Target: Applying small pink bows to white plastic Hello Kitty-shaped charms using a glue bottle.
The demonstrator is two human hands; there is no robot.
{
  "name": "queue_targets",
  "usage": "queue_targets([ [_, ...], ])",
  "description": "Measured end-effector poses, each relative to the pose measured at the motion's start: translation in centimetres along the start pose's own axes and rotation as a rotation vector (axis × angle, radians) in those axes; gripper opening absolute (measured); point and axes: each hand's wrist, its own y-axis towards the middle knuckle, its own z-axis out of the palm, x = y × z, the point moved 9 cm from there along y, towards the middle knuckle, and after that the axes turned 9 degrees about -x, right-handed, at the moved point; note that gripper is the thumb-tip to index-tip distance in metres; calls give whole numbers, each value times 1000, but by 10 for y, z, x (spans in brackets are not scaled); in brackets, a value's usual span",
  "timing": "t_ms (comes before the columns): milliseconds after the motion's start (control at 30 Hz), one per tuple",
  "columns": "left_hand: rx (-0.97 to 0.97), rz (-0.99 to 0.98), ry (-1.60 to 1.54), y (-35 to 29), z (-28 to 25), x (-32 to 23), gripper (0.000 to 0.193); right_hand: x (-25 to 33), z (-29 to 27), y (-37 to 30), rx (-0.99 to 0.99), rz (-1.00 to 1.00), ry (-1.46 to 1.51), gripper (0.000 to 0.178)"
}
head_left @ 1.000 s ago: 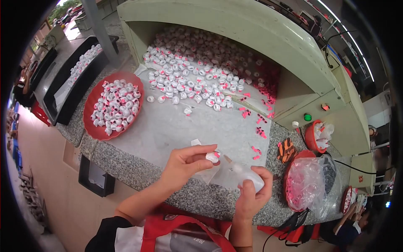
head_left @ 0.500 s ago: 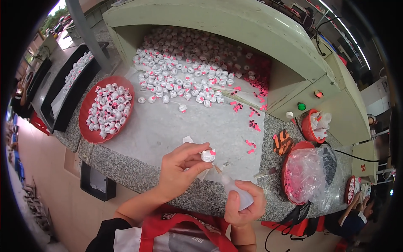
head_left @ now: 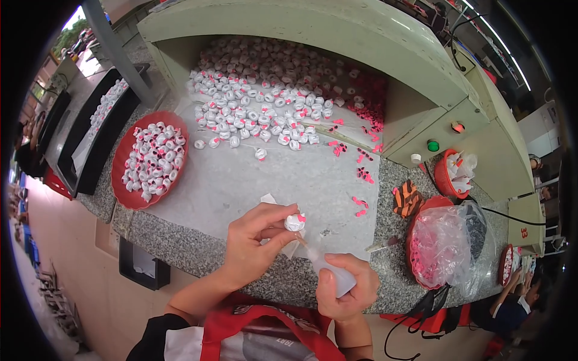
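Between the thumb and fingers of my left hand (head_left: 256, 240) is a small round white piece (head_left: 295, 222) with a pink patch on it. My right hand (head_left: 349, 289) wraps round a translucent squeeze bottle (head_left: 339, 275), tilted so its thin brownish nozzle points up at the underside of the piece. The nozzle tip is close below the piece; whether it touches, I cannot tell. Both hands are above the near edge of a pale sheet (head_left: 241, 180) on the granite table. Many similar white pieces (head_left: 241, 114) are heaped at the far side, under a green metal hood.
A red dish (head_left: 120, 174) of white pieces stands at left. Small pink parts (head_left: 361, 174) lie along the sheet's right side. Further right are orange-and-black strips (head_left: 407, 198), a red basket (head_left: 442, 180) and a dish under clear plastic (head_left: 445, 246). The green hood (head_left: 313, 30) overhangs the back.
Both hands have shifted slightly to the left with the white piece and the bottle. The bottle's nozzle stays close to the piece. My view has shifted a little too.
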Motion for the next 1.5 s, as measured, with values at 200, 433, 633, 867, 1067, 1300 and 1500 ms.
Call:
queue_targets([
  [200,14,60,122,1,-8,-6,35,2,3,4,41,20,-3,20],
  [433,30,-204,-111,2,-4,14,35,-6,0,-1,-7,29,21,20],
  [633,44,-321,-155,2,3,20,36,-8,-7,3,-20,6,34,20],
  [867,53,-347,-159,3,7,23,36,-11,-15,4,-45,7,20,20],
  [1067,21,-334,-152,4,0,22,38,-13,-12,-1,3,105,-21,16],
  [1300,50,-350,-188,4,-6,24,38,-8,1,3,12,110,-43,13],
  [1500,84,-390,-113,-2,1,51,36,-164,-39,-73,-285,1114,402,17],
])
